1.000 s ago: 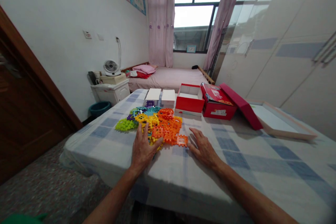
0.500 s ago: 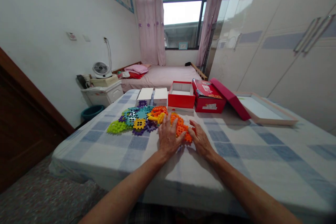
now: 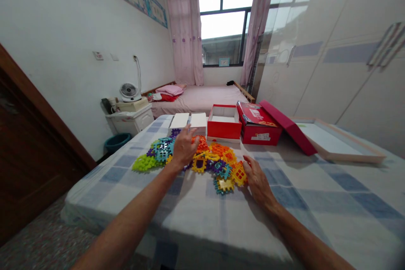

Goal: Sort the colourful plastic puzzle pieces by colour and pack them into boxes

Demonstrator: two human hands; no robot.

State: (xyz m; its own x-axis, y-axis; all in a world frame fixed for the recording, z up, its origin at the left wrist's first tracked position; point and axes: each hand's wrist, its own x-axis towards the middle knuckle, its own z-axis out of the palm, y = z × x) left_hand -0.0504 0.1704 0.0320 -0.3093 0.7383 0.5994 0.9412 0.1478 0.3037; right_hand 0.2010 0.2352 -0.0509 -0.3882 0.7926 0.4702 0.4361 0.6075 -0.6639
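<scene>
A heap of plastic interlocking blocks lies on the checked tablecloth. Its left end is light green blocks (image 3: pixel 144 163), beside teal blocks (image 3: pixel 162 152). Above the heap's middle is my left hand (image 3: pixel 185 147), fingers apart, hiding some of the pieces; whether it touches them I cannot tell. Orange blocks (image 3: pixel 218 148) lie just right of it. At the heap's right end my right hand (image 3: pixel 258 180) rests with loosely curved fingers against a yellow block (image 3: pixel 239 174), not closed around it. Nearer to me lies a pale yellow block (image 3: pixel 225 184) with teal edging.
Behind the heap stand white boxes (image 3: pixel 198 120), an open red box (image 3: pixel 224 130) and a red printed box (image 3: pixel 261 135). A red lid (image 3: pixel 289 128) leans beside it, next to a shallow white tray (image 3: pixel 335 137). The tablecloth (image 3: pixel 202 206) continues toward me.
My left hand has moved left and away from me over the heap. My right hand has shifted slightly right. Yellow, purple and teal blocks now show spread between the hands.
</scene>
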